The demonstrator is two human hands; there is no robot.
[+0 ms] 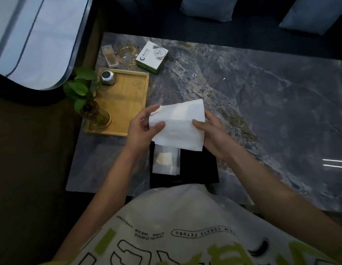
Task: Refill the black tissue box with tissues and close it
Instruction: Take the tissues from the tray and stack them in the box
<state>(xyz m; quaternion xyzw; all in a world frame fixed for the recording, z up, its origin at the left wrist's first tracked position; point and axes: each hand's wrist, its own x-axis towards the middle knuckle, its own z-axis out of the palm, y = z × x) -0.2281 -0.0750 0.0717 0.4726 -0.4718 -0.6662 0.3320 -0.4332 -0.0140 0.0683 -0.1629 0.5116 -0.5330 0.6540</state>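
A white stack of tissues (178, 124) is held in the air above the table, between both hands. My left hand (142, 127) pinches its left edge with thumb and fingers. My right hand (212, 132) grips its right edge, thumb on top. Directly below lies the black tissue box (197, 165) near the table's front edge, seemingly open. A clear plastic wrapper (166, 161) lies over the box's left part. The tissues hide the box's far side.
On the grey marble table (262, 96), a wooden tray (126, 98) at the left holds a plant in a glass vase (90, 108) and a small silver device (107, 77). Behind it stand a glass ashtray (127, 52) and a white-green box (152, 57).
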